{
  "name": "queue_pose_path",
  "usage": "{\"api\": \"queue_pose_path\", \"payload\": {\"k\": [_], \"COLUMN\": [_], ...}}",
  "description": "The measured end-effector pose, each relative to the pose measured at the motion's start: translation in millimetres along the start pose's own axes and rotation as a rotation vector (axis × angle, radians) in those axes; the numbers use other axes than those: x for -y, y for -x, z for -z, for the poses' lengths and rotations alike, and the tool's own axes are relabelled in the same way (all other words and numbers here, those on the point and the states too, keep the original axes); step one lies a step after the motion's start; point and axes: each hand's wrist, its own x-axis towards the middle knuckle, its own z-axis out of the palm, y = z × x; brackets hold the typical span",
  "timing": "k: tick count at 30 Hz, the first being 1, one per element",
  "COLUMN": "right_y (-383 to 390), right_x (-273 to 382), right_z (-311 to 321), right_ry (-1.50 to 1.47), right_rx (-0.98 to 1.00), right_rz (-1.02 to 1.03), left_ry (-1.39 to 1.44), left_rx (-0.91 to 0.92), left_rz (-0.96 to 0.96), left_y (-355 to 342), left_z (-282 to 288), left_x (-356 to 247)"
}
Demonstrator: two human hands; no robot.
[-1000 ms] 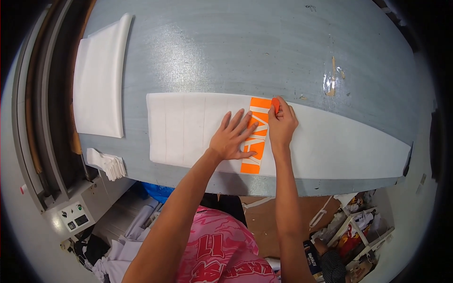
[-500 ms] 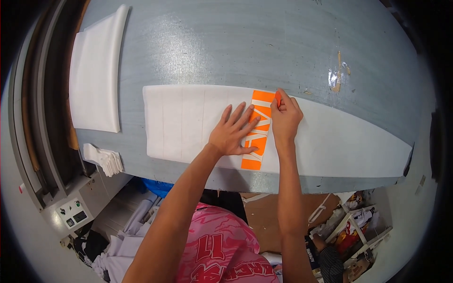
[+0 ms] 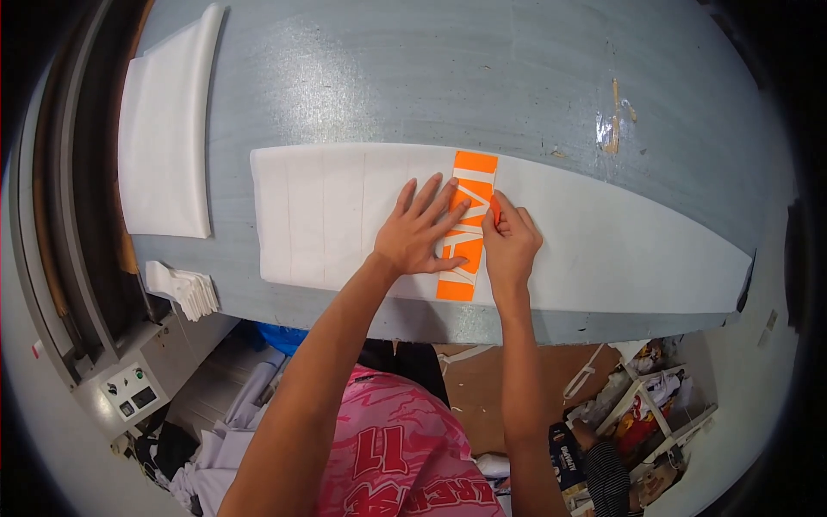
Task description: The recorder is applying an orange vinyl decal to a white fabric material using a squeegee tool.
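Observation:
A long white sheet, like cloth or paper, lies across the near part of the grey-blue table, with faint parallel lines on its left half. Across it rests an orange strip with white letter shapes. My left hand lies flat, fingers spread, over the sheet and the strip's left edge. At the strip's right edge, my right hand pinches a small orange-red piece, mostly hidden by the fingers, so its exact kind is unclear.
A folded white sheet lies at the table's far left, above a stack of small white pieces. Metal rails and a control panel stand at the left. Cluttered shelving is below the table at right.
My right hand has slid down along the strip's right edge, toward me, with the orange-red piece in its fingers. My left hand keeps its place on the strip. The whole view has shifted slightly.

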Motion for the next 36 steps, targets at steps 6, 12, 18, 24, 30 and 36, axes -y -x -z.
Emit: {"api": "queue_pose_path", "payload": {"k": [6, 12, 18, 24, 30, 36], "right_y": [31.4, 63.1, 93.5, 129.6, 159.5, 185.3], "right_x": [-3.0, -8.9, -11.2, -14.0, -14.3, -11.2], "right_z": [2.5, 6.7, 15.3, 17.5, 26.7, 57.0], "right_ry": [-0.02, -0.009, 0.008, -0.006, 0.003, 0.019], "right_rx": [-0.011, -0.007, 0.007, -0.001, 0.062, 0.079], "right_rz": [-0.037, -0.048, -0.073, -0.105, -0.164, -0.222], "left_ry": [-0.01, -0.015, -0.035, -0.024, -0.044, -0.044], "left_rx": [-0.019, -0.019, -0.035, -0.038, -0.03, -0.017], "left_rz": [-0.003, 0.006, -0.01, -0.006, -0.011, -0.011], "left_y": [1.1, 0.6, 0.9, 2.3, 3.4, 2.7], "left_z": [-0.5, -3.8, -2.8, -5.0, -4.6, -5.9], "left_x": [-1.3, -1.7, -3.3, -0.6, -0.8, -2.8]}}
